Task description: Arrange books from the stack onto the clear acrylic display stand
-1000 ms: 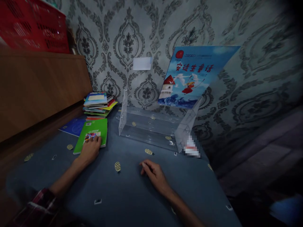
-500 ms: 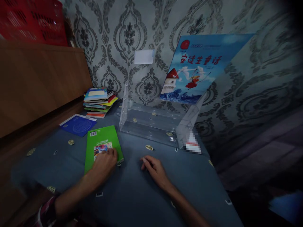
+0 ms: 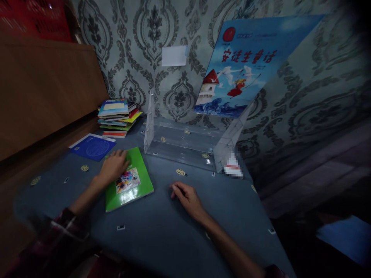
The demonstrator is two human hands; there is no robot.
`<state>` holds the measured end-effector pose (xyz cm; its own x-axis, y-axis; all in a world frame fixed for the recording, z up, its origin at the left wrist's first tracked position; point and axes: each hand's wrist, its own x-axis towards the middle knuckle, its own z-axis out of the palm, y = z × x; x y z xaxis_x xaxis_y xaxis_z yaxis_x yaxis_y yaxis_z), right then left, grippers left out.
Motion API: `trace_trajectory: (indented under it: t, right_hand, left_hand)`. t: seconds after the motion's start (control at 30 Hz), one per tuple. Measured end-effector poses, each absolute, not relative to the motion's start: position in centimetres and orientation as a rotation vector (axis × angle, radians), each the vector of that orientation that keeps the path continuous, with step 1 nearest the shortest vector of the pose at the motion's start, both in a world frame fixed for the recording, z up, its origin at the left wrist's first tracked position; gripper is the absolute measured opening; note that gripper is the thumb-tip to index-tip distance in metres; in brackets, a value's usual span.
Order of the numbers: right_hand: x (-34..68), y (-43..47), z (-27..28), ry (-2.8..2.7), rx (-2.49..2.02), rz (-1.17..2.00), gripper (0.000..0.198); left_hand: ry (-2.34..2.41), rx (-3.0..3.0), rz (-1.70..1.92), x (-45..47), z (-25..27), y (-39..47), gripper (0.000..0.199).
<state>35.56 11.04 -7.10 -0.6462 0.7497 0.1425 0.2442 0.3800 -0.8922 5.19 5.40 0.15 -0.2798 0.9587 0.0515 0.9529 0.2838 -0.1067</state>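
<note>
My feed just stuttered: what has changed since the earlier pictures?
The bright green rectangular book moved right and nearer the person, uncovering the right end of the flat blue book. The left hand shifted from the green book's near part to its far left. The right hand, uneven stack of colourful books, clear plastic rack and blue illustrated storybook stayed put.

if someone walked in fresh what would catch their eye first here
Probably the large blue book, rising above the right end of the clear rack. Next comes the bright green book on the table, with the left hand over its far left corner. A red basket, cut off at the top left, may draw a glance too.
</note>
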Motion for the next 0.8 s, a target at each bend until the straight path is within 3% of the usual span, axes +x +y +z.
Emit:
trace_trajectory:
  t: [0.2,0.5,0.8]
  right_hand:
    - [35.5,10.7,-7.1,-2.137,-0.820,1.180,0.038]
    - [35.7,10.5,-6.8,-2.091,-0.679,0.723,0.021]
    - [36.7,11.2,-7.7,-2.187,-0.895,0.558,0.026]
  left_hand:
    - [-2.564,-1.779,0.124,0.7,-1.6,6.1,0.052]
    - [-2.576,-1.839,0.459,5.4,1.1,4.2,0.051]
    - [-2.387,-2.025,0.317,10.0,0.2,3.0,0.038]
